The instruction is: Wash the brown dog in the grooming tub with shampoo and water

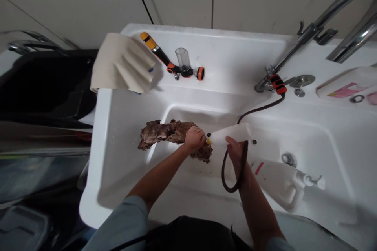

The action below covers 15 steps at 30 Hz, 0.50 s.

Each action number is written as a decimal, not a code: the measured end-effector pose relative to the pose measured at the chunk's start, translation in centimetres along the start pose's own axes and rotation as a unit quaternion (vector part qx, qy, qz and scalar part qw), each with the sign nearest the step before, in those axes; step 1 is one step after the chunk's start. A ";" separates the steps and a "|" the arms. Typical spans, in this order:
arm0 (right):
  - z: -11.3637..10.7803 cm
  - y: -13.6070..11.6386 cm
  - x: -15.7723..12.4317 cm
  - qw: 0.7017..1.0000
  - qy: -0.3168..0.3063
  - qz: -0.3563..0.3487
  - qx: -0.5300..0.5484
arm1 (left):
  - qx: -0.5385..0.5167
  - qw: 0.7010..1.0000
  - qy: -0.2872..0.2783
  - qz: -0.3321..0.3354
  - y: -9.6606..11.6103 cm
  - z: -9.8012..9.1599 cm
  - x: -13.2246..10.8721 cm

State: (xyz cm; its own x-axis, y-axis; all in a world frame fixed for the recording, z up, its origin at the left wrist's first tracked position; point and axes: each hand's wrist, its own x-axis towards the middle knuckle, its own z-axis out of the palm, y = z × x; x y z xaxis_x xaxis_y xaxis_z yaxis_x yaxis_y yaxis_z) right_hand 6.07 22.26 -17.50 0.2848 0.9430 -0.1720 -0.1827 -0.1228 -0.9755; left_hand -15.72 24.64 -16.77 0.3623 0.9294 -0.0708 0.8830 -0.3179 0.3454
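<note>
A long brown shaggy piece (157, 131), wet-looking and bunched up, lies across the left part of the white sink (182, 172). Whether it is cloth or fur I cannot tell. My left hand (194, 139) is closed over its right portion, fingers curled on it. My right hand (235, 150) grips a white plastic bottle (231, 132), which is tipped on its side. The bottle's yellow tip (209, 140) points left, close beside my left hand. A dark hose (225, 172) loops around my right wrist.
Near the right side of the basin lies a white pump jug (278, 182). A hose nozzle (184, 71) with a clear cylinder and a beige cloth (119, 64) rest on the back ledge and corner. A chrome faucet (294, 51) rises at the right, near another white jug (347, 84).
</note>
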 end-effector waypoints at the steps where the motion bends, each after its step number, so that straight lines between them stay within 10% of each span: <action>1: 0.3 -1.0 -0.3 1.000 0.000 -0.008 0.000 | -0.013 1.000 0.007 0.007 -0.3 0.1 -0.1; 10: 3.6 -5.7 1.6 0.994 0.042 -0.048 0.093 | -0.248 0.966 0.070 -0.015 0.6 -1.0 -0.7; 15: 5.2 -3.4 3.4 0.962 0.042 0.065 0.263 | -0.528 0.829 0.118 -0.138 1.5 -2.0 0.2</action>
State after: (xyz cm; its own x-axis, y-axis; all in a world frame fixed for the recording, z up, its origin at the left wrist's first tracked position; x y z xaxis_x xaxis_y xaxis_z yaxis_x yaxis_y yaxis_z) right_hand 2.74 27.53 -14.01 0.2985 0.8991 -0.3202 -0.6669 -0.0435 -0.7439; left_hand -14.89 24.74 -14.40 0.0112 0.9899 -0.1416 0.1228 0.1392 0.9826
